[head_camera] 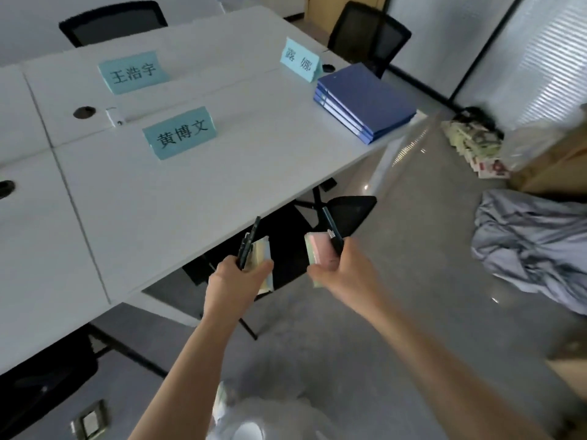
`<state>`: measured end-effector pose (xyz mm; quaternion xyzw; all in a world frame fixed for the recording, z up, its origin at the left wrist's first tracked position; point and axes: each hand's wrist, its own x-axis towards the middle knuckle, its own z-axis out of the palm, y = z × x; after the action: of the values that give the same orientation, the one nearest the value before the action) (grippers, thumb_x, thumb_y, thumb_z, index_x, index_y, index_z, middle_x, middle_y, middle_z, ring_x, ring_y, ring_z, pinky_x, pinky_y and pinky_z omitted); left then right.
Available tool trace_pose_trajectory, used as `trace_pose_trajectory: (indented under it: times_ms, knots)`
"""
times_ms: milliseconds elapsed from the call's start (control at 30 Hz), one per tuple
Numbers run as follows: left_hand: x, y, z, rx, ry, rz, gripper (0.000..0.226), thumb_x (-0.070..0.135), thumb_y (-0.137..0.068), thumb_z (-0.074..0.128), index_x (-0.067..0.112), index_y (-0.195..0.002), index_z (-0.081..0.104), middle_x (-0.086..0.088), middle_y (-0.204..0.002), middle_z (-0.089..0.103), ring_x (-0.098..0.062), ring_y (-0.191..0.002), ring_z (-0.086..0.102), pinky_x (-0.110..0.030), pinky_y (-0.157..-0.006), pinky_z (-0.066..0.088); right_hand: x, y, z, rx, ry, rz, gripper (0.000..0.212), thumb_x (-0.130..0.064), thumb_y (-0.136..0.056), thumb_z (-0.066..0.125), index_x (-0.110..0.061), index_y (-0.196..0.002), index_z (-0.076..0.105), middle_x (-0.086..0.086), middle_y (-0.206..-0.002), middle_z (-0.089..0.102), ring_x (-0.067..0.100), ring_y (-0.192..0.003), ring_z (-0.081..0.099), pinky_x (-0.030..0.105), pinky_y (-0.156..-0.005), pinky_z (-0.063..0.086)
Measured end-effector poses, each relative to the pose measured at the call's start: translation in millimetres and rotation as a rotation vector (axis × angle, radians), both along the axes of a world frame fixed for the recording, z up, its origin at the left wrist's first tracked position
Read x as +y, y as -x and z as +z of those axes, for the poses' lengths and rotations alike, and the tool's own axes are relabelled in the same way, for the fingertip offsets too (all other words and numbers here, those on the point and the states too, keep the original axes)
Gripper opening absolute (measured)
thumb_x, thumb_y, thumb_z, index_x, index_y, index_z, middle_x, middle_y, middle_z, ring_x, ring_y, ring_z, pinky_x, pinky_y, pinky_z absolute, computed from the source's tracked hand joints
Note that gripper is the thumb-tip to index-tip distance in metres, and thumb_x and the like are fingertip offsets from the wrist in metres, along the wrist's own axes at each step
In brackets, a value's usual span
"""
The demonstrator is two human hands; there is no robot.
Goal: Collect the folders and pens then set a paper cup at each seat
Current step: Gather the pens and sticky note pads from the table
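The person stands at the near corner of a white table (178,198), both bare forearms reaching forward over the grey floor (365,344). The left hand (236,281) has its grip closed round a dark pen (250,241) and a small pastel pad (264,265), the pen pointing up and away past the table edge. The right hand (341,271) likewise grips a second dark pen (333,230) together with a pink and green pad (319,249); its fingers curl round both. The two hands are held near each other, just off the table's front edge, above a black chair (346,214) pushed under it.

Three blue folders (365,103) lie stacked flat at the far right corner of the table, well apart from the hands. Just behind the stack stands a light blue name card (300,60). Two more name cards stand on the table, one (179,133) near the middle and one (131,73) farther back. Two black chairs sit at the far side, one (111,23) on the left and one (368,36) on the right.

On the floor to the right lie a crumpled grey-blue cloth (533,249) and a heap of printed paper bundles (473,144).
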<state>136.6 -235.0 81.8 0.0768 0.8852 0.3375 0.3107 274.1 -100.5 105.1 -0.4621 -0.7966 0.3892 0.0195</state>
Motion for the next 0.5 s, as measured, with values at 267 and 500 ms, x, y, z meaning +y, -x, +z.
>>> trace_pose_trajectory:
  times_ms: [267,500]
  knots:
    - [105,-28,-7,0.039,0.063,-0.103,0.047,0.054,-0.078,0.066,0.014,-0.100,0.057,-0.002,-0.082,0.058,-0.016,-0.070,0.057,-0.027,-0.052,0.039,105,-29,-23,-0.008,0.047,-0.095,0.055,-0.047,-0.068,0.069,-0.015,-0.108,0.050,-0.001,-0.096,0.060,0.020,-0.089,0.061,0.033,-0.073,0.049]
    - [194,5,-28,0.003,0.072,-0.048,0.049,0.057,-0.076,0.065,0.012,-0.094,0.054,0.000,-0.078,0.055,-0.017,-0.065,0.054,-0.026,-0.053,0.038,207,24,-26,0.011,0.064,0.000,0.053,-0.045,-0.066,0.068,-0.015,-0.103,0.046,-0.002,-0.092,0.057,0.018,-0.082,0.059,0.036,-0.072,0.052]
